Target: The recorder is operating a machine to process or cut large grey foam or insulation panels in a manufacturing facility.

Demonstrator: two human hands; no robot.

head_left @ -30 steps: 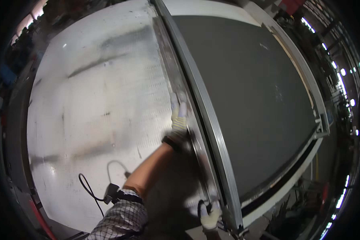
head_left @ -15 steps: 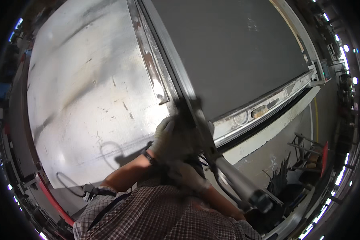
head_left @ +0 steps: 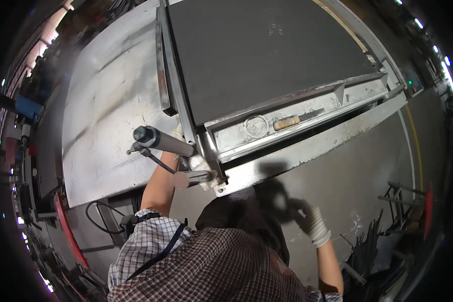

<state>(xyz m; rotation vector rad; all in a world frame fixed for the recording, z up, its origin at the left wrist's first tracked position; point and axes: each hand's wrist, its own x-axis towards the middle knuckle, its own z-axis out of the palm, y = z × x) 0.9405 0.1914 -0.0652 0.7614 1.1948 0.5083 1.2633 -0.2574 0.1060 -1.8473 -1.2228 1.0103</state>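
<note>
My left hand (head_left: 177, 132), in a pale glove, reaches behind a grey metal cylinder (head_left: 168, 143) at the near corner of a metal frame (head_left: 186, 108). Its fingers are hidden there. Beside the cylinder stick out a thin rod (head_left: 157, 161) and a round-ended stub (head_left: 182, 179). My right hand (head_left: 305, 217), in a white ribbed glove with dark fingers, is off to the right over the floor. Its fingers bend against a dark, rounded thing (head_left: 278, 201), too blurred to name. The frame borders a flat dark grey panel (head_left: 272, 50).
A pale metal sheet (head_left: 108, 110) lies to the left. On the frame's near ledge sit a ring (head_left: 256, 127) and a wooden-handled tool (head_left: 287, 122). A cable (head_left: 93, 221) loops at lower left. Dark scrap strips (head_left: 365, 251) and a metal rack (head_left: 402, 201) stand at right.
My hands, close together at the frame before, are now apart, the right one moved to the right. The cylinder, earlier pointing lower right, now points upper left. The view has shifted.
</note>
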